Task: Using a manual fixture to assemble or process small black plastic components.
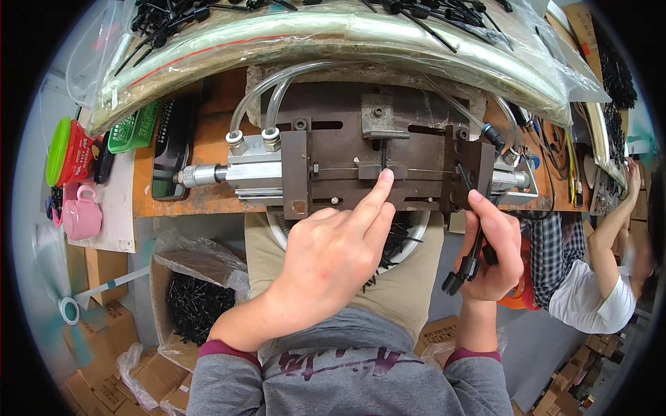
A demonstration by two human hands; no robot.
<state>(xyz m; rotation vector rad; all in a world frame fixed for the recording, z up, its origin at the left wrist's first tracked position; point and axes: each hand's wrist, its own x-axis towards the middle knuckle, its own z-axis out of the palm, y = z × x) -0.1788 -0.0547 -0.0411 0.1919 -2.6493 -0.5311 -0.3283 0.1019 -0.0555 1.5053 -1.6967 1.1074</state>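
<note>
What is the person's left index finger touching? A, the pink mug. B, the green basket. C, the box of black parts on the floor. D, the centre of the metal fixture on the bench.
D: the left hand stretches its index finger onto the middle of the brown metal fixture, while the right hand holds a bundle of black cable ties.

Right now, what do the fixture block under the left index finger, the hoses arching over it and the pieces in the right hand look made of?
Fixture block: likely steel, dull brown, rust-stained, with bolts and slots. Hoses: clear flexible plastic, glossy and see-through. Black pieces in the right hand: probably moulded plastic, matte. The left hand touches the block with its fingertip.
</note>
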